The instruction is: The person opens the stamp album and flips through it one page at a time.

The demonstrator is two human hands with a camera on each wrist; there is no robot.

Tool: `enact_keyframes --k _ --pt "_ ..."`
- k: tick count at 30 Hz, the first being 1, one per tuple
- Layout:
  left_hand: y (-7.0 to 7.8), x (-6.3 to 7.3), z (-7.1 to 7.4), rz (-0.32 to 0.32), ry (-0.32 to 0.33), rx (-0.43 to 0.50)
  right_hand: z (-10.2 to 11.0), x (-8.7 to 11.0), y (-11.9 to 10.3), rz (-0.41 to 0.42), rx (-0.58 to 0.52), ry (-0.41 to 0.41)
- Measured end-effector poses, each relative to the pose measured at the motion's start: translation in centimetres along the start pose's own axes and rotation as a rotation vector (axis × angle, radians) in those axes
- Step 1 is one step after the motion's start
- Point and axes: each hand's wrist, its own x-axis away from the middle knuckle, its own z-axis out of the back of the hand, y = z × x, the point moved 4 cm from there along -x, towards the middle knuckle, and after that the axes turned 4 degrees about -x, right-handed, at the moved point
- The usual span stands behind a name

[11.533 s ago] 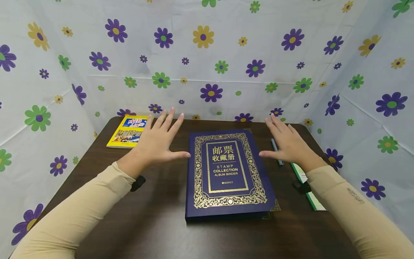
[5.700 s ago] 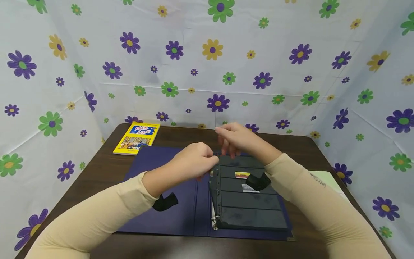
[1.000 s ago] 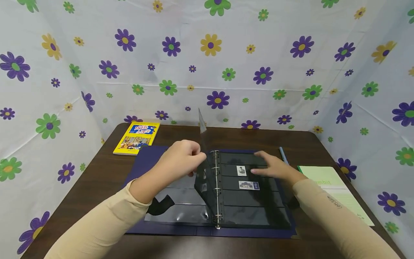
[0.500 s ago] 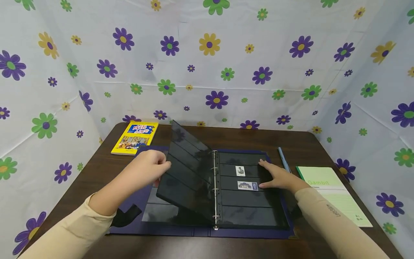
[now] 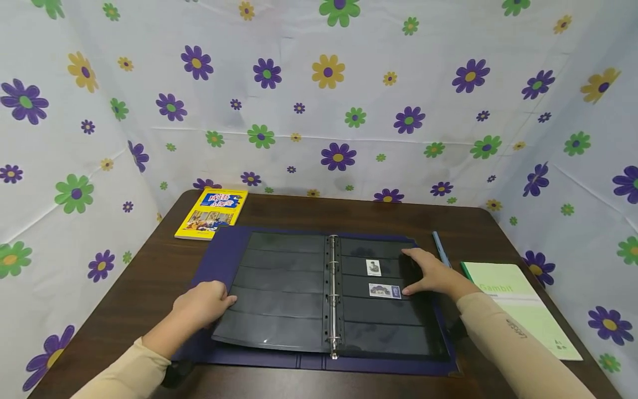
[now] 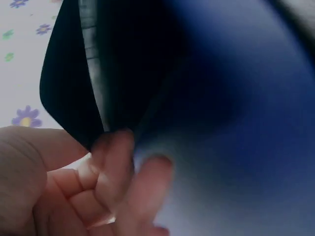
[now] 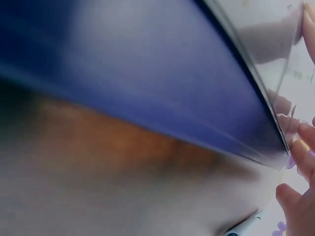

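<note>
So the left hand (image 5: 201, 305) is pinching a black plastic page (image 5: 279, 293), likely light and bendy, by its outer edge, the best spot, while the right hand (image 5: 435, 275) is resting, fingers apart, on an open dark-blue ring binder (image 5: 230, 249) near the brown table's (image 5: 259, 382) front edge.

From the head, the light is soft and the cloth wall (image 5: 279, 39) looks bright. The dark table (image 5: 299, 213) has a pale shine near the front. The black pages (image 5: 279, 277) are a bit shiny, with shadow by the right hand (image 5: 432, 272). Up close at the left wrist, the fingers (image 6: 147, 191) look blurry. At the right wrist, the blue cover (image 7: 167, 78) glows and is fuzzy.
</note>
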Motion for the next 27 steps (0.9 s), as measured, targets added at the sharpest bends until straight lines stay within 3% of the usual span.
enact_keyframes --k 5,8,11,13,15,17,20,27 --pt "0.0 -0.6 -1.6 0.036 -0.011 -0.136 0.4 -1.2 0.3 -0.007 0.115 0.011" --pt "0.9 -0.6 -1.3 0.006 0.133 -0.250 0.5 -2.0 0.6 -0.050 0.140 -0.025" --pt "2.5 0.0 -1.3 -0.150 0.360 -0.328 0.4 -2.3 0.9 -0.100 0.122 -0.068" --pt "3.8 0.6 -1.9 -0.321 0.432 -0.335 0.4 -2.2 1.0 -0.125 0.101 -0.087" --pt "4.6 1.1 -2.9 -0.484 0.382 -0.318 0.4 -2.1 1.0 -0.137 0.082 -0.100" --pt "4.9 1.6 -3.9 -0.568 0.273 -0.281 0.4 -2.0 0.8 -0.140 0.070 -0.107" --pt "4.9 1.9 -4.7 -0.576 0.175 -0.265 0.5 -2.0 0.6 -0.147 0.064 -0.126" --pt "4.9 1.9 -5.0 -0.545 0.174 -0.248 0.7 -1.9 0.3 -0.157 0.073 -0.135"
